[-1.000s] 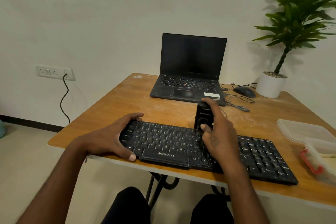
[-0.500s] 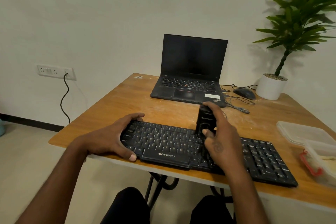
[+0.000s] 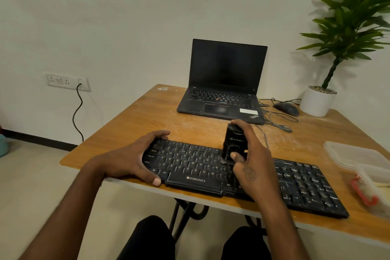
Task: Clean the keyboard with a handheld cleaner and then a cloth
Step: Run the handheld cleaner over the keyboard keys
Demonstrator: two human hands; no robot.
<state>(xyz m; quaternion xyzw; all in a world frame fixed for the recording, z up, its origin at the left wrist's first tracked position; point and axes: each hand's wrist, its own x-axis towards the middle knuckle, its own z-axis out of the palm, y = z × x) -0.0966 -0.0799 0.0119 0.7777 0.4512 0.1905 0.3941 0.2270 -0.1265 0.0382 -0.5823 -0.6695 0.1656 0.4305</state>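
A long black keyboard (image 3: 295,183) lies along the near edge of the wooden table (image 3: 130,124), dusty with pale specks. My left hand (image 3: 135,158) clasps its left end, thumb on the front edge and fingers over the back. My right hand (image 3: 251,162) holds a small black handheld cleaner (image 3: 234,143) upright, its lower end on the keys near the middle of the keyboard. No cloth is visible.
An open black laptop (image 3: 223,91) stands behind the keyboard. A black mouse (image 3: 287,108) with loose cables and a white potted plant (image 3: 317,101) sit at the back right. Clear plastic containers (image 3: 358,158), one with a red clip, lie at the right edge.
The cleaner and my right hand have shifted slightly to the right along the keys. My left hand has kept its hold on the keyboard's left end.
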